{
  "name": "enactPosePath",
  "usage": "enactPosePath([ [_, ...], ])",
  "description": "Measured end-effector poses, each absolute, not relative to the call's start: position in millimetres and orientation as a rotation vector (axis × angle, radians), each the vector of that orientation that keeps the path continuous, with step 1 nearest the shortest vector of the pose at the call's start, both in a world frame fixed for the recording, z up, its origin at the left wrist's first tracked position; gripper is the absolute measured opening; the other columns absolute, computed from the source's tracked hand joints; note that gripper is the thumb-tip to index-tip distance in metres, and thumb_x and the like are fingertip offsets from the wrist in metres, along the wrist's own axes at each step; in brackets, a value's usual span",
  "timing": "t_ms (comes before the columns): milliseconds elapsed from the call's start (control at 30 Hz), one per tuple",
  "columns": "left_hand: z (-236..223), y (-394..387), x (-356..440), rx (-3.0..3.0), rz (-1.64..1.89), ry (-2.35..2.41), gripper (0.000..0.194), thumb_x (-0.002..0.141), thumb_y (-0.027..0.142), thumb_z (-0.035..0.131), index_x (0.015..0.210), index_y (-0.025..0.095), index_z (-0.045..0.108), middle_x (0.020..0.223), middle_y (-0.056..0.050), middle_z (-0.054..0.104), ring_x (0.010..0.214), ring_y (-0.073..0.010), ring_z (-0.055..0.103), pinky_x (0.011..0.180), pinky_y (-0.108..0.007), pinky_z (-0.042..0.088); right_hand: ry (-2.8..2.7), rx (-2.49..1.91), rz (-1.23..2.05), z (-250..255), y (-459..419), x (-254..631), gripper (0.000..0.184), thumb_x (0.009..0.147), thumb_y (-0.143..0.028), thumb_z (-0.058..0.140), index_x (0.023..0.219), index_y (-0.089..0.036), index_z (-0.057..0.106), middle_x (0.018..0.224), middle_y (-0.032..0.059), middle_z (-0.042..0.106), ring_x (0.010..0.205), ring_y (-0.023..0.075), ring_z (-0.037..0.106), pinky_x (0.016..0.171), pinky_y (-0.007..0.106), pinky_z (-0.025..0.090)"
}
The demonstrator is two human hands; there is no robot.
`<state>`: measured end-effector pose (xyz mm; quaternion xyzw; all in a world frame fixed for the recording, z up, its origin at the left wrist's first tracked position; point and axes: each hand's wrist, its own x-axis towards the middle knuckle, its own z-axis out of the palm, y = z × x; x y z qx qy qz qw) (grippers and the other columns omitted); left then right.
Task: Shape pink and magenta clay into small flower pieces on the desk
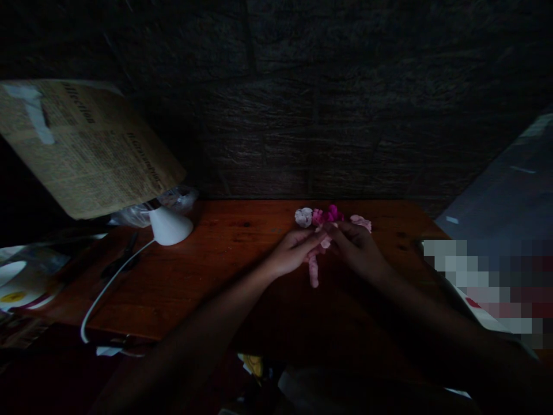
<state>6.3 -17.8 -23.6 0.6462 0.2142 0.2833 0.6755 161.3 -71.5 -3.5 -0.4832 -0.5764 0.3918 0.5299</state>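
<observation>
Over the wooden table, my left hand (296,249) and my right hand (356,245) meet, both with fingers closed in a pinch. Between their fingertips is a small pale pink flower-like piece (325,242), partly covered by the fingers. Just below them shows a pinkish, finger-shaped form (314,272); I cannot tell whether it is a finger or a separate piece. Right behind the hands lie a whitish flower (303,217), a pink flower (317,217), a magenta flower (334,213) and, to the right, a light pink flower (361,222). What they are made of is unclear in the dim light.
At the left on the table (224,248) stands a lamp with a newsprint shade (99,150), a white base (170,226) and a cord (99,297) running over the front edge. A white cup (15,282) is far left. A dark stone wall (276,115) rises behind.
</observation>
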Motion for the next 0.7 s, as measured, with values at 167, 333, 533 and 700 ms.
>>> enactPosePath([
  [167,-23.2,-18.3,5.5,1.455,0.618,0.524,0.041,0.086,0.054,0.059,0.088,0.013,0.061,0.062,0.004,0.057,0.042,-0.0078,0.058,0.043,-0.019,0.032,-1.3,-1.155,1.047,-5.3,-68.4,163.2,0.039,0.08,-0.058,0.068,0.084,-0.019,0.069,0.066,-0.0013,0.056,0.06,0.0122,0.046,0.055,0.026,0.036],
  [333,-17.7,-22.3,3.9,1.563,0.535,0.502,0.039,0.093,0.051,0.048,0.094,0.013,0.058,0.052,0.003,0.06,0.041,-0.0132,0.061,0.047,-0.021,0.037,-1.17,-1.07,1.195,-8.3,-66.0,163.8,0.037,0.076,-0.054,0.074,0.07,-0.019,0.065,0.059,-0.0032,0.049,0.057,0.0102,0.043,0.054,0.025,0.034],
  [533,-19.8,-23.6,4.7,1.702,0.659,0.58,0.037,0.093,0.05,0.049,0.092,0.014,0.058,0.054,0.002,0.061,0.048,-0.0136,0.062,0.052,-0.023,0.042,-0.992,-0.96,1.284,-6.5,-65.3,158.3,0.036,0.065,-0.048,0.085,0.065,-0.019,0.062,0.055,-0.0062,0.045,0.052,0.007,0.035,0.052,0.024,0.033],
  [700,-25.4,-18.7,6.4,1.604,0.717,0.607,0.035,0.091,0.05,0.052,0.085,0.015,0.057,0.056,0.005,0.054,0.048,-0.0083,0.054,0.051,-0.02,0.038,-0.977,-0.967,1.34,-4.8,-64.3,159.3,0.035,0.067,-0.047,0.083,0.069,-0.018,0.065,0.058,-0.006,0.045,0.052,0.0059,0.034,0.05,0.023,0.03],
])
